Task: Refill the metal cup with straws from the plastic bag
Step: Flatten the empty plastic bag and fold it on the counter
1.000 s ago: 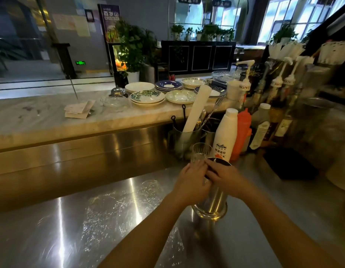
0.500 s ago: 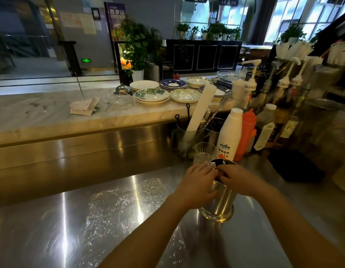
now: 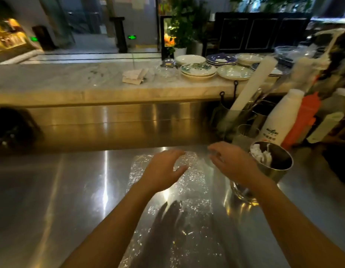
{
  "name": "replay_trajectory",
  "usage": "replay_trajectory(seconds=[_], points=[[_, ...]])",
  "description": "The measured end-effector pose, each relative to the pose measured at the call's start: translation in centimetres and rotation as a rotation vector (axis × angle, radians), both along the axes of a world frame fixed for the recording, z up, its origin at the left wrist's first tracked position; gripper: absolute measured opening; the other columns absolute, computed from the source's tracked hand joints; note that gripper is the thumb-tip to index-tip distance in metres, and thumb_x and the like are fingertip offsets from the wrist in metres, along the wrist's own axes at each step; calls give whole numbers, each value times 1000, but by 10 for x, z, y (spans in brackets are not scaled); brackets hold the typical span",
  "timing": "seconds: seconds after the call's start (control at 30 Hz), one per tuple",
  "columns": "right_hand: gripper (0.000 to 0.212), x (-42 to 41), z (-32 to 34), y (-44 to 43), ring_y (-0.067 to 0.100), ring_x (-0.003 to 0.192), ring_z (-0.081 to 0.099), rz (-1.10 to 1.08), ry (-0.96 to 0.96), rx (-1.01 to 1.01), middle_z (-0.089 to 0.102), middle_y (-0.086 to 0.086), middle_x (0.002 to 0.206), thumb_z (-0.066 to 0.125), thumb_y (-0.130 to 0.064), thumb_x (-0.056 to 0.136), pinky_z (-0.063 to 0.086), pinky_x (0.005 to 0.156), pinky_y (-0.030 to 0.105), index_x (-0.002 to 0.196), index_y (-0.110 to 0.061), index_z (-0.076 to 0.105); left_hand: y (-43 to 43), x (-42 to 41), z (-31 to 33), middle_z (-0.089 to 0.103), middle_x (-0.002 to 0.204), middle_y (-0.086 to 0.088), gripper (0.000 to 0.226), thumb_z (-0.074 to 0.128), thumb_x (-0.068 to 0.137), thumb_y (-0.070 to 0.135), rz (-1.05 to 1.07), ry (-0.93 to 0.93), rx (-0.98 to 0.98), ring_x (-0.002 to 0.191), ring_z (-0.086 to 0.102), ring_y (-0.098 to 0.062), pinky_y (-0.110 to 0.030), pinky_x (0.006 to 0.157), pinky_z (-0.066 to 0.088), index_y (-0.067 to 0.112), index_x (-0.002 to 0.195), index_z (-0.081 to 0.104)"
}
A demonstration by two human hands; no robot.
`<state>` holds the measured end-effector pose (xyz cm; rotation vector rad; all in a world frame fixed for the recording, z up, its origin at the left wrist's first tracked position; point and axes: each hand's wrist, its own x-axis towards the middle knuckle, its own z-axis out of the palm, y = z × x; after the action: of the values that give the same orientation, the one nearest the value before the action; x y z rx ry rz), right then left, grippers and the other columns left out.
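Both hands off metal cup (image 3: 272, 165) (now beside right hand (image 3: 233, 163)), above plastic bag (image 3: 187, 190).

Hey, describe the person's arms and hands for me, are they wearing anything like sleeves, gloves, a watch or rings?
Both forearms are bare all the way to the bottom of the frame, with no sleeves in view. The left hand and right hand have no gloves. No watch, bracelet or ring shows, though the picture is a little blurred, so a thin ring could be missed.

My two hands: left (image 3: 164, 171), right (image 3: 233, 163). One metal cup (image 3: 278, 171), right of centre. One plastic bag (image 3: 179, 206), centre. One white bottle (image 3: 279, 118), one orange bottle (image 3: 303, 120), right. One napkin stack (image 3: 135, 75), upper centre.
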<state>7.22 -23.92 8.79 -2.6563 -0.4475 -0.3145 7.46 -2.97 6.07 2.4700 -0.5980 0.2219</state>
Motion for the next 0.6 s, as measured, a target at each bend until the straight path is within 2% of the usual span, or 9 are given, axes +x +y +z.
replay_trajectory(seconds=[0.13,0.33,0.47,0.53,0.6], points=[[28,-1,-44,21,23,96,58,-10,131,-10,63,9,115,51,-26,89,38,74,26,113,-14,57,43,-18,-21,54,134,-3,44,55,89,36,164,110,19,123,46,-20,-35,105,34,16,127,49],[32,-10,-96,31,26,107,54,-201,419,36,54,11,125,50,-25,89,42,88,34,118,-11,50,94,-54,-67,57,129,-7,40,54,89,32,409,251,152,116,52,-23,-33,99,35,16,125,51],[43,-14,-113,34,30,100,56,-335,601,146,53,17,120,53,-26,86,48,87,41,121,-5,43,106,-74,-90,62,112,-6,27,51,87,28,522,344,202,98,57,-22,-32,82,42,15,110,59],[47,-15,-117,35,31,98,57,-379,618,221,52,18,119,57,-24,84,49,84,40,122,-2,42,105,-78,-98,60,110,-6,24,52,86,28,544,343,214,98,54,-22,-32,81,42,14,104,58],[49,-17,-118,38,30,90,58,-420,681,385,53,17,113,61,-19,82,49,73,35,123,-2,39,102,-79,-103,58,108,-11,24,52,85,25,602,355,120,100,52,-26,-32,82,40,10,104,56]])
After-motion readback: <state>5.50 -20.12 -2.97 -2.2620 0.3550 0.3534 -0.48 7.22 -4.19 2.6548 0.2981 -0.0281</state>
